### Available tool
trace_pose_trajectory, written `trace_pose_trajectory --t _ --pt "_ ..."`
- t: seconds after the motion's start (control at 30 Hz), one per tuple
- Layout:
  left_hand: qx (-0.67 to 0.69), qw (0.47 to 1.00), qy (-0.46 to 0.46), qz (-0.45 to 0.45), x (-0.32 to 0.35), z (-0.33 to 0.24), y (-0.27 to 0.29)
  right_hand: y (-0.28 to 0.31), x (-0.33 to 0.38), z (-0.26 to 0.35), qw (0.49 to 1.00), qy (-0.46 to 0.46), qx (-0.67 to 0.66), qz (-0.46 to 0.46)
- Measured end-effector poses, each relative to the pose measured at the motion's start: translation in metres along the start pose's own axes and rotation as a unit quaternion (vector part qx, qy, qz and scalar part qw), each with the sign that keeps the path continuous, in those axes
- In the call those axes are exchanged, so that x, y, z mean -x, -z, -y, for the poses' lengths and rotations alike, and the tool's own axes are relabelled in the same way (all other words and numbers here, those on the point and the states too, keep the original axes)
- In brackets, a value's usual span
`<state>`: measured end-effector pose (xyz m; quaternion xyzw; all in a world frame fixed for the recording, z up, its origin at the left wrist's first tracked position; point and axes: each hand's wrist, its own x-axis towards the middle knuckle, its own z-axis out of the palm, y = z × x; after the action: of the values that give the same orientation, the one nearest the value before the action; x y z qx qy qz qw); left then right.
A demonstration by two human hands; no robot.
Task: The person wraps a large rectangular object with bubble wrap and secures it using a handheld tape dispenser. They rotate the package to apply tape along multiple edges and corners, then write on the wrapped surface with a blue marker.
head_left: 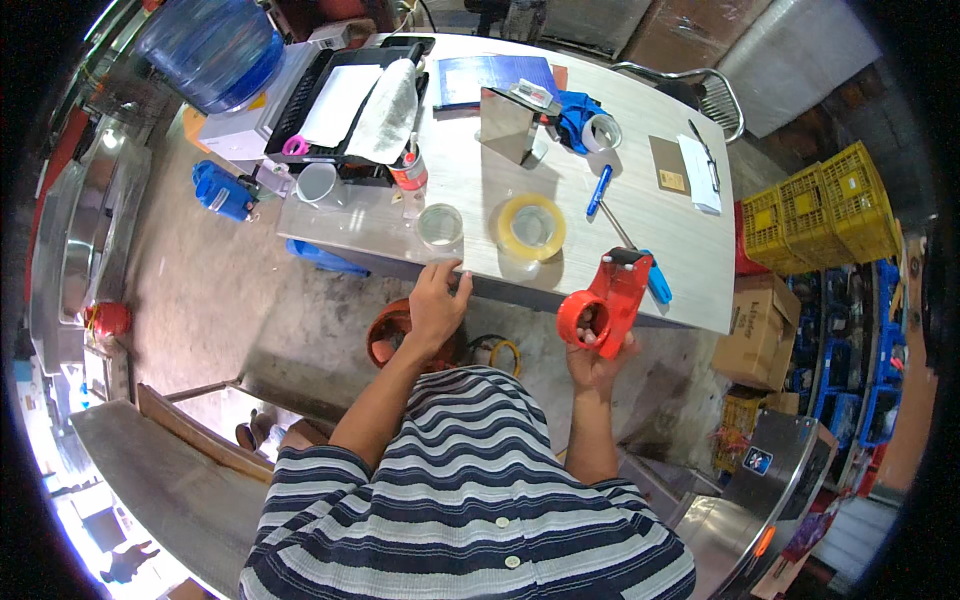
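My right hand point(596, 368) grips a red tape dispenser point(625, 303) just off the table's front edge. The dispenser's round hub shows no tape on it. My left hand point(436, 308) rests its fingertips at the front edge of the white table point(390, 218), fingers apart, with nothing seen in them. Just beyond that hand a small clear roll point(440, 226) lies on the tabletop. To its right is a large roll of yellowish clear tape point(503, 230). A blue-handled tool point(657, 278) lies beside the dispenser, partly hidden behind it.
A blue pen point(599, 190) lies mid-table. Farther back are a metal stand point(507, 125), a blue cloth point(576, 118) and a blue folder point(490, 80). A black tray point(315, 95) and white mug point(318, 186) occupy the left. Yellow crates point(835, 205) stand right; an orange bucket point(385, 330) below.
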<state>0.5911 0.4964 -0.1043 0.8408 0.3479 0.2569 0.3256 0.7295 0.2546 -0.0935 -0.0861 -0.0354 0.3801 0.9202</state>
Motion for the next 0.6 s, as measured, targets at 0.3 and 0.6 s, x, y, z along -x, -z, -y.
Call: trace_pose_trajectory --t 0.3,0.6 --pt "-0.143 0.935 -0.308 0.099 -0.052 -0.043 -0.06 -0.005 -0.001 0.003 0.974 -0.036 0.221 -0.031" --pt "-0.023 0.958 -0.215 0.186 -0.077 -0.031 -0.064 0.0 0.028 0.004 0.979 -0.026 0.198 -0.037"
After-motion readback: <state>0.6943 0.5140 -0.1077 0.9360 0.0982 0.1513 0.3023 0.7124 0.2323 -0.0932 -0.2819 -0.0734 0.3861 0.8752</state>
